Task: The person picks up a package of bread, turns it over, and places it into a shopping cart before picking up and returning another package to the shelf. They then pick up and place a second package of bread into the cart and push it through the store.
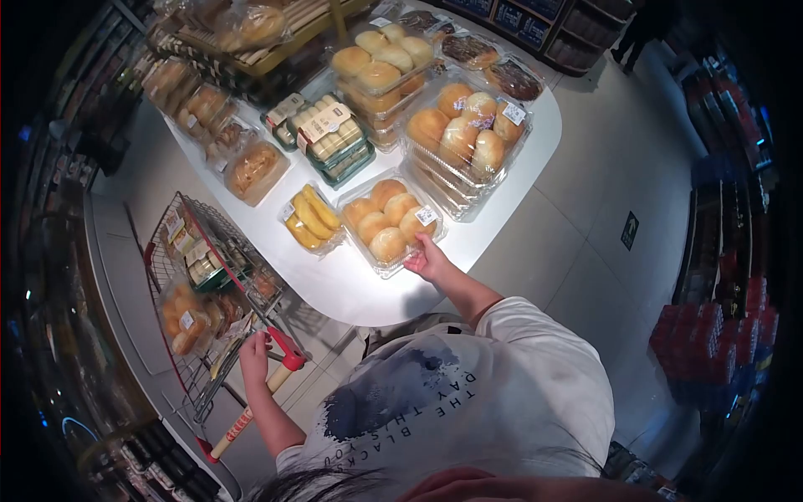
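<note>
My right hand point(427, 258) pinches the near right corner of a clear plastic pack of bread rolls point(386, 224), which lies on the white table point(351, 305). A white label sits on the pack's right side. Just left of it is a bag of yellow, banana-shaped items point(311, 219). Low on the left, my left hand point(253, 358) is closed above the handle of a shopping cart point(242, 425), by the cart's inner edge; what its fingers hold, if anything, is hidden. Packed bread point(181, 318) and a green-based pack point(207, 266) lie in the cart.
Stacked packs of rolls point(465, 134) stand right of the held pack, with another stack point(382, 71) behind. Green-based packs point(330, 138) and bagged loaves point(253, 171) line the left side. Red packs point(698, 339) stand across the aisle floor point(577, 251). A person's legs point(637, 38) show far back.
</note>
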`<state>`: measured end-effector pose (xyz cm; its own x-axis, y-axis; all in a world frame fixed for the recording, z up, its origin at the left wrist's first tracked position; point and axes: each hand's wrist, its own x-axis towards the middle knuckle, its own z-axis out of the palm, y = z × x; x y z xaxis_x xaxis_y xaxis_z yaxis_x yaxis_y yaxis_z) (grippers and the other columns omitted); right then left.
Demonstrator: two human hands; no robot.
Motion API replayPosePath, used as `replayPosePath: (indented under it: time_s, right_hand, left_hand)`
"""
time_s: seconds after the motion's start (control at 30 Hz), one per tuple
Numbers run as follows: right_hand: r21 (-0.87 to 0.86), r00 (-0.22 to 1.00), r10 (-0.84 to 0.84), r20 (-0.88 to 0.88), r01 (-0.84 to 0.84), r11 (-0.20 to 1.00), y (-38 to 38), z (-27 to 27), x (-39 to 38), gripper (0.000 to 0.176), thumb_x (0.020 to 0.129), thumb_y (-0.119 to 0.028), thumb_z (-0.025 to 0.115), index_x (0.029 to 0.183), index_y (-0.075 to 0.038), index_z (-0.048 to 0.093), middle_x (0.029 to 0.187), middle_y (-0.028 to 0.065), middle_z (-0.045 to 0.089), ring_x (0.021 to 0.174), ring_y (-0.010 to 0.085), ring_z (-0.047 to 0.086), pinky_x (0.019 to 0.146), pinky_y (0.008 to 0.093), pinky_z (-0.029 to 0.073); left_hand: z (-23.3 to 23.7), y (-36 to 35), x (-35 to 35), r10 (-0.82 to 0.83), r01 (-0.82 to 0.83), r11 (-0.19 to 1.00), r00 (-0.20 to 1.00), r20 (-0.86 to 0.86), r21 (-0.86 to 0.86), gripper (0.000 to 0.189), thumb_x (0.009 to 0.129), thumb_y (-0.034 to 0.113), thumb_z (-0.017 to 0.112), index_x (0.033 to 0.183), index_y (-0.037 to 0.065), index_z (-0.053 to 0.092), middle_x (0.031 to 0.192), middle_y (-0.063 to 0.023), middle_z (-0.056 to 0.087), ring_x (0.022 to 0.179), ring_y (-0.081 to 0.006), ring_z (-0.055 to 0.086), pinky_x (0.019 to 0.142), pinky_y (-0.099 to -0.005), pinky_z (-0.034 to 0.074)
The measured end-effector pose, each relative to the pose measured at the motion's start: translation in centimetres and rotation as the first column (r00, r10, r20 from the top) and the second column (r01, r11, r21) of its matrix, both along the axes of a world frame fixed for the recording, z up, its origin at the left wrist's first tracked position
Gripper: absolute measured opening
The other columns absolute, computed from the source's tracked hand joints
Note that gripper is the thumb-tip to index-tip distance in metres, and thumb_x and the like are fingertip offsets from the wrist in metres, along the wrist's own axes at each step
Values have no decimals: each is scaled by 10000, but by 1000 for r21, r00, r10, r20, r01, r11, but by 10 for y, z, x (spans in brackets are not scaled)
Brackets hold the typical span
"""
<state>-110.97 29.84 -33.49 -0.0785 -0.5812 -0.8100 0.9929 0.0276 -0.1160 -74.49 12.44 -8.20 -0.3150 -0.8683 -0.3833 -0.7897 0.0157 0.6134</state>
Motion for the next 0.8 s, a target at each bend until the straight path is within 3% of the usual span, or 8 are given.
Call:
replayPosePath:
  time_s: [0.07, 0.27, 0.37, 0.5, 0.53, 0.63, 0.67, 0.8]
  right_hand:
    - [6, 991, -83, 102, 83, 997, 4, -3, -1, 411, 794, -346, 585, 1109, -106, 473, 1103, 152, 545, 914, 259, 585, 775, 417, 495]
    - [-261, 993, -95, 65, 109, 959, 24, 0, 1, 437, 810, -284, 541, 1196, -123, 413, 1153, 144, 504, 1105, 323, 482, 934, 524, 368]
    - [-200, 967, -75, 242, 125, 972, 20, 29, -2, 470, 800, -305, 524, 1216, -122, 404, 1191, 146, 493, 1105, 337, 479, 944, 536, 355]
    - [-441, 964, 55, 261, 68, 895, 7, 53, 9, 530, 773, -290, 527, 1254, -122, 380, 1238, 152, 472, 1144, 331, 457, 969, 527, 336]
    - [-485, 964, 80, 253, 55, 873, -2, 66, 11, 547, 768, -283, 530, 1266, -123, 372, 1248, 150, 467, 1153, 326, 453, 971, 522, 335]
    - [-641, 968, 193, 158, -48, 766, -29, 109, 24, 608, 747, -276, 557, 1298, -116, 353, 1269, 127, 466, 1160, 299, 458, 980, 510, 331]
    - [-679, 970, 221, 105, -92, 728, -39, 121, 30, 613, 744, -280, 563, 1295, -110, 357, 1267, 125, 469, 1156, 296, 463, 980, 509, 332]
    - [-757, 961, 265, -73, -227, 613, -68, 185, 55, 619, 727, -244, 609, 1272, -67, 376, 1220, 136, 497, 1125, 279, 488, 979, 495, 352]
  left_hand:
    - [8, 3, -3, 12, -9, 999, 998, 56, -54, 392, 923, 278, 442, 824, -64, 606, 722, -99, 605, 643, -147, 567, 616, -287, 454]
    - [2, 3, 5, 83, -79, 986, 996, 24, -149, 408, 915, 293, 460, 782, -63, 606, 668, -94, 581, 613, -145, 549, 610, -284, 437]
    - [6, 5, 5, 106, -108, 972, 994, -22, -208, 401, 915, 289, 461, 784, -64, 600, 680, -94, 583, 616, -141, 550, 607, -284, 434]
    - [4, 7, 13, 93, -99, 940, 995, -33, -325, 357, 912, 276, 464, 824, -43, 599, 678, -105, 578, 607, -183, 558, 612, -288, 437]
    - [8, 10, 10, 129, -134, 958, 991, -38, -253, 270, 910, 213, 464, 879, -26, 586, 769, -75, 577, 715, -133, 539, 687, -266, 426]
    - [29, 24, -6, 15, -53, 875, 996, -84, -482, 226, 900, 183, 464, 953, -9, 571, 915, -89, 577, 817, -149, 539, 751, -275, 431]
    - [27, 25, 0, 48, -115, 924, 981, -188, -366, 297, 876, 198, 503, 1108, 13, 519, 1098, -104, 534, 987, -180, 515, 843, -295, 410]
    - [38, 46, -20, 94, -164, 986, 734, -673, -41, 627, 797, 237, 603, 1309, 35, 302, 1281, -114, 391, 1183, -221, 401, 958, -312, 337]
